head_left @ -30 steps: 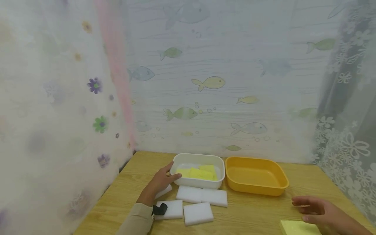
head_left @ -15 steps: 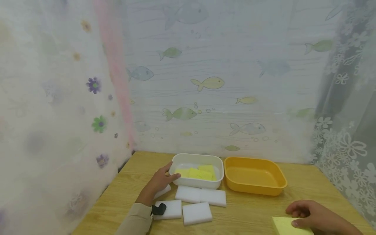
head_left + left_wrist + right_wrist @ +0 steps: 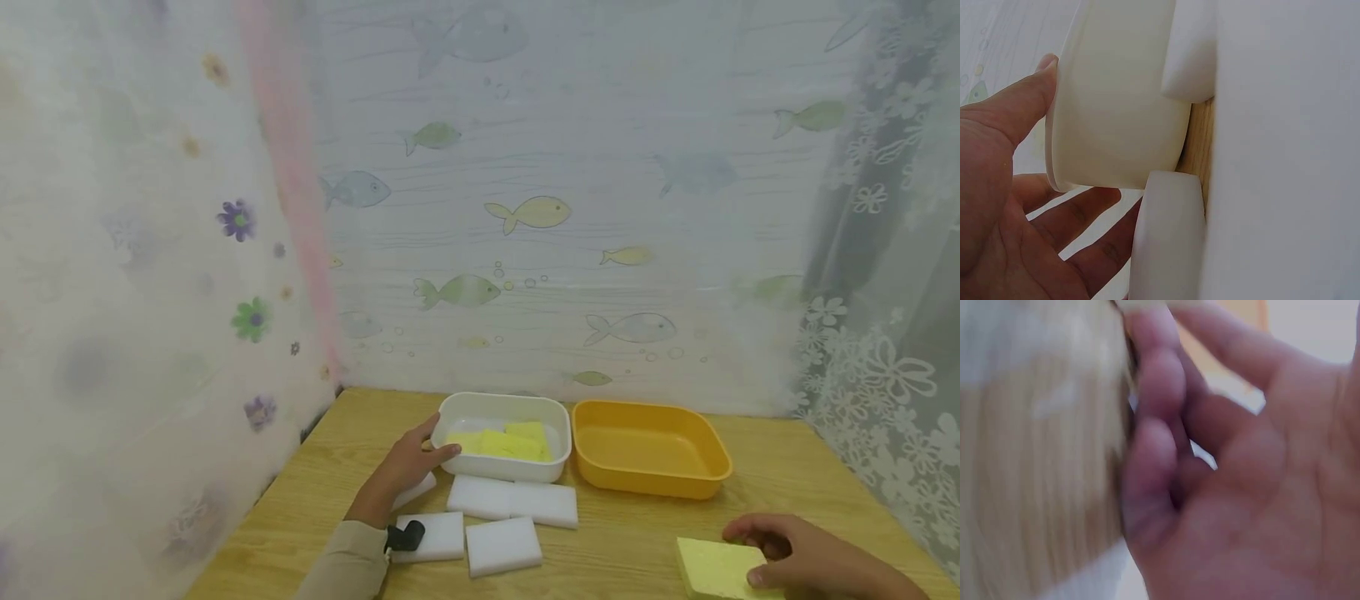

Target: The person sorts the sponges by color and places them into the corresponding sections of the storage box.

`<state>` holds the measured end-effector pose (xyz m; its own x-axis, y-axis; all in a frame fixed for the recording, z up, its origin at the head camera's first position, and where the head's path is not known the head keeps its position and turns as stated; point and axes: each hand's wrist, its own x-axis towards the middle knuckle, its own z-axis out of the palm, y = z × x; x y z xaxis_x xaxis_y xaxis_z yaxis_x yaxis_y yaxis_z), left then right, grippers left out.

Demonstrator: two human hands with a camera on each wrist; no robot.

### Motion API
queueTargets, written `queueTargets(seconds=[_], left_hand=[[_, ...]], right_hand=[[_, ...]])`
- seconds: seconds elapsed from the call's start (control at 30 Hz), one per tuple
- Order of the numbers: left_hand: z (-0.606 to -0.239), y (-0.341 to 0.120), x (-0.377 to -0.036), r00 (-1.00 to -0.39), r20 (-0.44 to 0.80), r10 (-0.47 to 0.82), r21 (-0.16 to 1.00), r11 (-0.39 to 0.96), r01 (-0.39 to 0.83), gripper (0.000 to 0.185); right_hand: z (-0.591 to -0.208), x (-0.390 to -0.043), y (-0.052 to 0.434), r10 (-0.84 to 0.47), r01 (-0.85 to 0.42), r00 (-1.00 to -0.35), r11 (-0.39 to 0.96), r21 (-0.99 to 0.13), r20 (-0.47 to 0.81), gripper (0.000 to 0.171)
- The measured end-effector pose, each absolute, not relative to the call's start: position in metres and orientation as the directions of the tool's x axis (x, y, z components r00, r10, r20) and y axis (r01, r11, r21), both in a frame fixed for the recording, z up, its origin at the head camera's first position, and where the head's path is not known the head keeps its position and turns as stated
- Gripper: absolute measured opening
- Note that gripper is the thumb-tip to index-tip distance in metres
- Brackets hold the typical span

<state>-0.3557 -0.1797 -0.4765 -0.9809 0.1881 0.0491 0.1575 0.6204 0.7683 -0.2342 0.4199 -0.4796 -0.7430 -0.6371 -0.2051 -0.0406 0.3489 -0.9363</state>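
Note:
My left hand (image 3: 412, 457) holds the left end of a white plastic tub (image 3: 495, 468), thumb over its front rim and fingers along the outside of the end wall. In the left wrist view the tub wall (image 3: 1116, 94) stands between thumb and fingers. Several yellow sponges (image 3: 513, 444) lie inside the tub. At the front right, my right hand (image 3: 802, 554) pinches a thick yellow sponge block (image 3: 716, 567) by its right edge, thumb on top. The right wrist view is blurred and shows curled fingers (image 3: 1157, 450); the sponge is mostly out of that frame.
Several white sponges (image 3: 504, 546) lie on the wooden table (image 3: 622, 542) in front of the tub, one partly behind the left wrist. An orange tub (image 3: 652, 483) stands right beside the white one. A fish-print curtain (image 3: 525, 250) hangs behind the table.
My right hand has come down onto the yellow sponge block, taken hold of it and moved it left and slightly away from me. The left hand stays on the white tub.

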Motion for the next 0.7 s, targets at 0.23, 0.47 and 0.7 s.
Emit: queueTargets(seconds=[0.23, 0.47, 0.7], left_hand=[[-0.473, -0.177, -0.358, -0.980, 0.051, 0.193, 0.778, 0.608, 0.160, 0.096], [-0.473, -0.177, -0.359, -0.980, 0.048, 0.191, 0.775, 0.612, 0.157, 0.096], [-0.472, -0.176, -0.355, -0.980, 0.050, 0.193, 0.783, 0.602, 0.159, 0.096]], right_hand=[[-0.477, -0.228, 0.428, -0.691, 0.103, -0.671, 0.273, -0.956, -0.270, 0.055], [-0.479, -0.230, 0.431, -0.734, 0.051, -0.649, 0.222, -0.974, -0.201, 0.044], [-0.481, -0.231, 0.437, -0.724, 0.092, -0.657, 0.201, -0.975, -0.211, 0.040]])
